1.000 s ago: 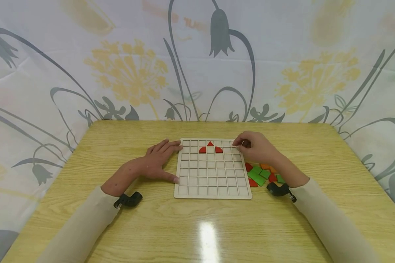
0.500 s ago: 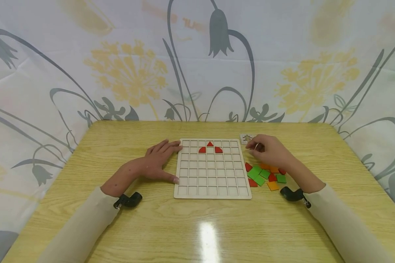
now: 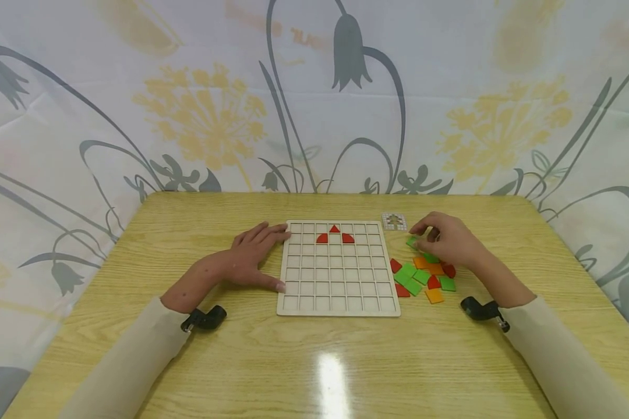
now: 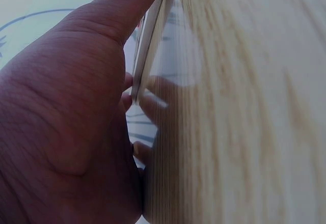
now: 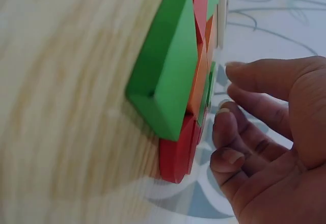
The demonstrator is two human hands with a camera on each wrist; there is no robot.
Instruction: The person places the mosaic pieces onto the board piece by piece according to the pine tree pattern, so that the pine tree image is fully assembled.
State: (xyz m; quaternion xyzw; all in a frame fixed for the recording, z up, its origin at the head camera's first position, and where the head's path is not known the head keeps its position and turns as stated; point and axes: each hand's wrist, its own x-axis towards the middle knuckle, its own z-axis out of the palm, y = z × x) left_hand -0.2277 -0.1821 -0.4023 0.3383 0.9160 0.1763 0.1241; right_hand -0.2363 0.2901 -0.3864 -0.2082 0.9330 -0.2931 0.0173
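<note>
A pale wooden grid board lies flat on the table. Three red tiles sit in its upper cells: a triangle and two rounded pieces on either side below it. My left hand rests along the board's left edge, fingers stretched out and thumb touching the lower edge; in the left wrist view the thumb lies against the board's side. My right hand is over the far part of the tile pile, beside a green tile. Its fingers are loosely bent, with a gap to the thumb and nothing visible between them.
Loose green, orange and red tiles lie right of the board, some overlapping. A small pattern card lies near the board's far right corner. A flower-patterned cloth hangs behind the wooden table.
My right hand has moved right, off the board's far right corner to the loose tiles, uncovering the pattern card. My left hand stays where it was.
</note>
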